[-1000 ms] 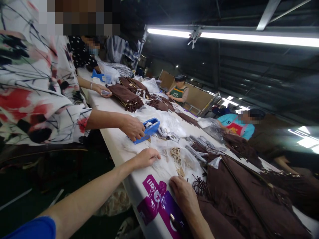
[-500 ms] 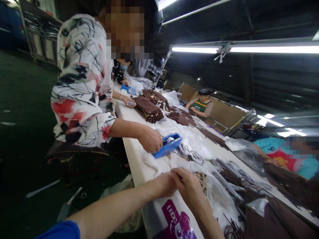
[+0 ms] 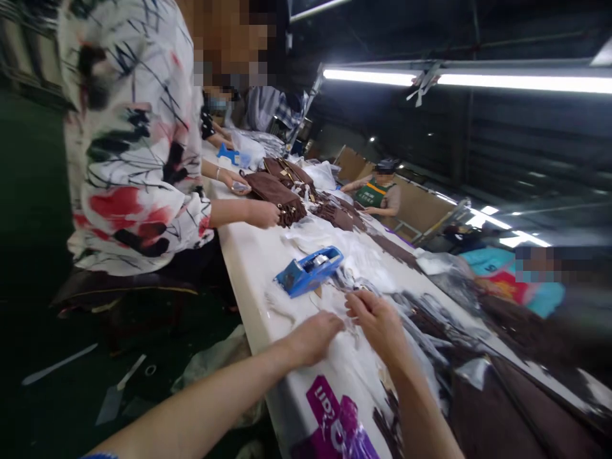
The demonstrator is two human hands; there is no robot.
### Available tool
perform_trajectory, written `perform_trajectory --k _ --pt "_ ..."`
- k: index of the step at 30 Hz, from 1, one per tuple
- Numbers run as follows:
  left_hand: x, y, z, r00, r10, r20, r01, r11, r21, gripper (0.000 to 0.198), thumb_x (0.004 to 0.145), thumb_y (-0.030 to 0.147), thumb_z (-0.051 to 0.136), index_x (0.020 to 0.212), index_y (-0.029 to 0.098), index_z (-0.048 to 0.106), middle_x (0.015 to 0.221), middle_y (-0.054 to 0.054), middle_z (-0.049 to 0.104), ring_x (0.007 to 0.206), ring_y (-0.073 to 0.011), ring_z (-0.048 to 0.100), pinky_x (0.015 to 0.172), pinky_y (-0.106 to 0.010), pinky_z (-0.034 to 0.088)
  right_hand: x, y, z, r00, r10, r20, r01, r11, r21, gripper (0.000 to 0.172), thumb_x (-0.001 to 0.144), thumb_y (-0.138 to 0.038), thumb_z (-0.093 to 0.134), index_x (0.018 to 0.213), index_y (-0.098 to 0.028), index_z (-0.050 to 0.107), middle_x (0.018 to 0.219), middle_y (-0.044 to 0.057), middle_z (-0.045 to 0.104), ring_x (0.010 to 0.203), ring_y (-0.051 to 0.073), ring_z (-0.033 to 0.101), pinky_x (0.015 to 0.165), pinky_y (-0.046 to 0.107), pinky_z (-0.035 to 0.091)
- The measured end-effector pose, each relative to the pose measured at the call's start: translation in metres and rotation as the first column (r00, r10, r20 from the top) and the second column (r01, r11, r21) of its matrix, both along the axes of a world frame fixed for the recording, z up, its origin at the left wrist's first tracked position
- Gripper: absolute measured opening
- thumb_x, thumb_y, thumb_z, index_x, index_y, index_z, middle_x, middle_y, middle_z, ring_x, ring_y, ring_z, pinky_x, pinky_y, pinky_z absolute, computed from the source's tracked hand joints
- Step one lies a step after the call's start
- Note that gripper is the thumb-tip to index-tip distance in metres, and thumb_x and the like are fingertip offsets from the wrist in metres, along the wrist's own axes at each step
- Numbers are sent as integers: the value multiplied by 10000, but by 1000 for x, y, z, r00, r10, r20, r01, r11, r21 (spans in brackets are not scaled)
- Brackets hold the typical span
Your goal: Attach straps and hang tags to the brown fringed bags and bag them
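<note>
My left hand (image 3: 313, 337) rests knuckles-up on clear plastic bags (image 3: 354, 357) spread over the long white table (image 3: 248, 268), its fingers curled down onto the film. My right hand (image 3: 377, 319) is just to its right, fingers bent and pinching the same plastic. A blue tape dispenser (image 3: 308, 271) lies a little beyond both hands. Dark brown fringed cloth (image 3: 516, 414) lies at the right of my right arm. The picture is smeared by motion.
A person in a white, red and black patterned top (image 3: 129, 140) stands at the left, a hand on a stack of brown pieces (image 3: 277, 194). Other people work further along and across the table. A purple and white bag (image 3: 335, 421) hangs at the near edge.
The person beside me has let go of the blue tape dispenser and reached back to the brown stack. My two hands have moved slightly apart on the plastic.
</note>
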State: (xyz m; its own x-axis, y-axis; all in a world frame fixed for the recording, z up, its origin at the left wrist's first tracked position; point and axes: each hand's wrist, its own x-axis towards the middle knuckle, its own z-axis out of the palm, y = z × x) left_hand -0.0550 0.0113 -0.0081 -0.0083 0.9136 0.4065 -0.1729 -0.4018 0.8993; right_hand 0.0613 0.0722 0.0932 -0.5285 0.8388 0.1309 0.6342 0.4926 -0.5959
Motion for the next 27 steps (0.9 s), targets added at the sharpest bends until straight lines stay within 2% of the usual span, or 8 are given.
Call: perform_trajectory --k 2,4,6,8,11,17,22,27 --pt "-4 2 5 947 46 -317 -50 999 -5 285 725 -29 530 887 193 609 988 -65 621 1082 -269 507 1055 -434 331 43 3 2 998 -58 15 60 986 -158 378 780 -524 500 760 -181 657 726 68 706 681 216 681 592 307 518" --pt "-5 2 10 756 134 -641 -137 990 45 282 790 0 444 966 171 582 1027 -89 615 1033 -247 533 982 -401 397 81 -1 -6 995 -100 24 103 955 -279 361 691 -529 573 701 -177 654 670 59 695 633 218 679 526 295 513" --pt "-6 0 14 603 192 -775 -179 978 103 219 864 76 420 1003 158 567 1034 -97 620 989 -230 556 926 -364 433 107 -8 -22 989 -146 8 140 933 -331 357 650 -514 601 736 -176 676 672 54 697 612 213 673 504 291 506" --pt "-5 -1 17 570 204 -796 -178 976 123 167 897 144 431 989 165 570 997 -77 634 958 -213 571 896 -330 446 120 -14 -38 983 -183 -31 162 928 -336 372 661 -508 601 810 -181 695 725 58 712 636 210 677 525 292 511" --pt "-6 -1 18 574 195 -795 -155 980 128 173 883 124 435 956 177 584 955 -48 647 923 -188 580 866 -289 450 121 -19 -53 974 -205 -100 169 943 -287 387 707 -523 596 878 -193 704 748 53 710 676 212 675 568 295 521" --pt "-6 -1 18 558 229 -798 -151 973 174 163 887 134 476 965 155 617 956 -58 651 909 -193 580 846 -293 449 90 -18 -60 980 -124 -158 96 980 -174 418 793 -492 542 1020 -174 691 714 36 675 650 200 645 507 270 486" --pt "-6 -1 15 501 261 -825 -86 964 253 222 938 247 514 1099 177 650 1008 -62 654 961 -203 577 860 -301 441 69 -16 -65 993 -50 -108 43 997 -70 234 820 -373 517 768 -204 670 560 -9 588 532 160 576 515 256 429" --pt "-5 1 15 412 266 -872 13 955 297 265 966 296 496 1175 211 635 1078 -51 668 986 -211 569 887 -321 425 71 -11 -71 996 -9 -88 9 1000 -2 213 839 -332 492 678 -224 582 563 -14 567 554 163 550 576 269 423"
